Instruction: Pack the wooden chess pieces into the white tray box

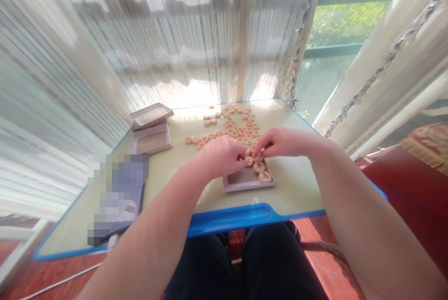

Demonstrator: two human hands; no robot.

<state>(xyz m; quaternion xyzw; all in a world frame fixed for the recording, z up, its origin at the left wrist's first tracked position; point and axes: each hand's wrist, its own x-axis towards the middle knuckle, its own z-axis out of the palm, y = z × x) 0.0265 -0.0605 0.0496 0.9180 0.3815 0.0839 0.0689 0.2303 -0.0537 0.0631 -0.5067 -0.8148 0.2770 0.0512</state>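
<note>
A shallow open box lies near the front of the table, with round wooden Chinese chess pieces in its right part. Two of these pieces, one marked in black and one at the near right corner, show clearly. My left hand reaches over the box's left side, fingers curled and pinched at a Chinese chess piece. From the right, my right hand pinches another Chinese chess piece at the box's right side. My hands partly cover the far part of the box.
Many more pieces are spread beyond the box, marked red or black. Two empty-looking box parts sit at the back left. A dark, pixelated flat device lies at left. The table has a blue rim; curtains hang behind.
</note>
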